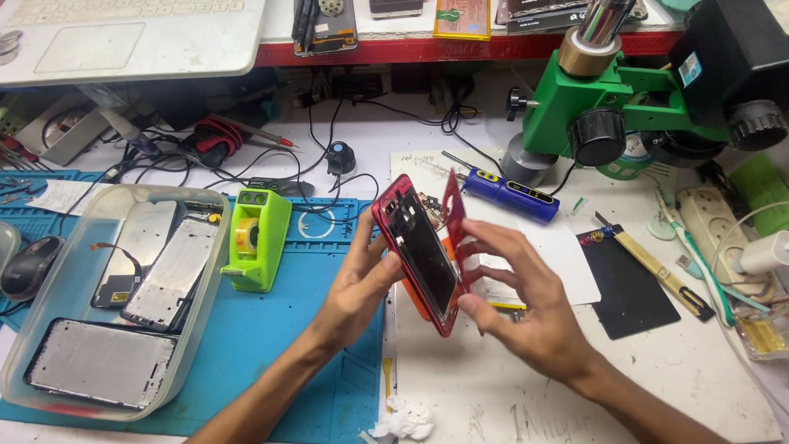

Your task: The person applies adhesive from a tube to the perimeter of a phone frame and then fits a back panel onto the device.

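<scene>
- A wad of white tissue (404, 421) lies at the surface's near edge, where the blue mat (271, 362) meets a pale work sheet (526, 386).
- Above that seam, the left hand (362, 284) is closed around the back of a red phone frame (417, 251), thumb on its near edge, tilting it upright in the air over the middle of the surface.
- The right hand (526, 300) pinches the frame's lower corner with thumb and forefinger, the other fingers spread loose; a thin red panel (454, 214) stands just behind the frame, and whether that hand also grips it cannot be told.
- By the look of it, the step in hand is parting or checking the frame and its cover; the next move would call for a steady hold on the frame and a careful, even pull along the edge so nothing thin bends.
- Toward the left edge, a clear plastic tub (49, 247) holds several silver phone panels (168, 275), with a green tape dispenser (256, 238) just beside it.
- Right of the hands lie a black pad (633, 296) and a flat-handled tool (657, 267).
- Farther back rest a blue tool (509, 194) and tangled black cables (246, 164).
- At the far right corner stands a green microscope (625, 99).
</scene>
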